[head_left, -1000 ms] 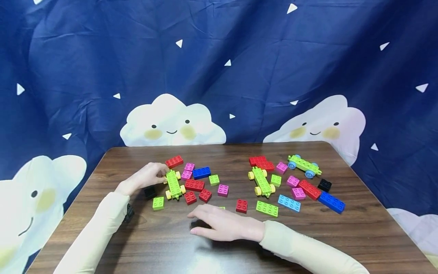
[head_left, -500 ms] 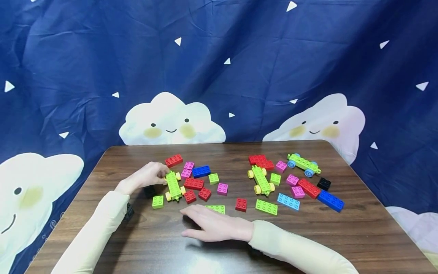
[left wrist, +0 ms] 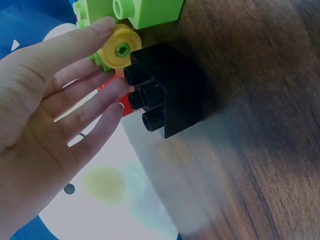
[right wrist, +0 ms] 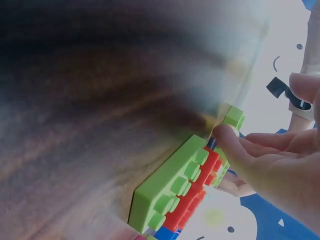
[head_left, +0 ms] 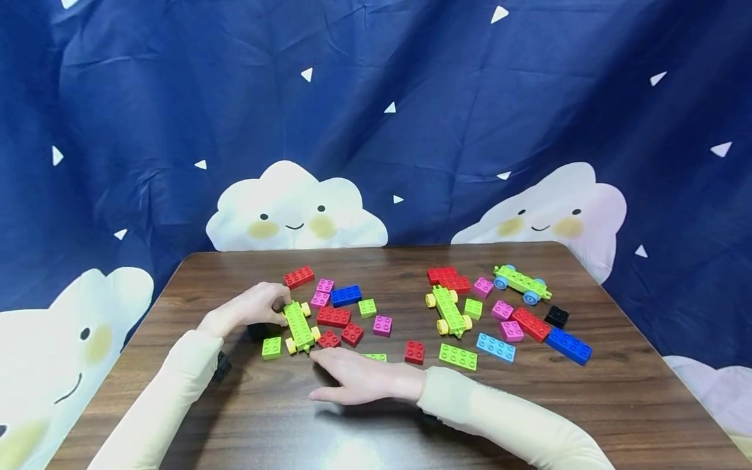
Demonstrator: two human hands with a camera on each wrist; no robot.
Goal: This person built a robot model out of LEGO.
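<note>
My left hand (head_left: 264,303) is at the far left side of a lime toy car base (head_left: 299,326) with yellow wheels. In the left wrist view its thumb and loosely bent fingers (left wrist: 85,115) lie around a yellow wheel (left wrist: 120,47); a firm grip is not visible. Beside that hand stands a black brick (left wrist: 170,90). My right hand (head_left: 358,375) hovers palm down near the base's front end, fingers extended, the index fingertip close to it; contact is unclear. A long lime brick (right wrist: 170,185) lies partly hidden behind the right hand in the head view.
Red bricks (head_left: 333,317), a blue brick (head_left: 346,295) and pink bricks (head_left: 382,326) lie right of the car base. Further right stand another yellow-wheeled base (head_left: 449,312) and a blue-wheeled one (head_left: 523,284) among several bricks. A small lime brick (head_left: 271,348) lies at left.
The yellow-wheeled base at left has shifted slightly toward the front, against a small red brick. My right hand has moved left toward its front end. The left hand has moved only a little.
</note>
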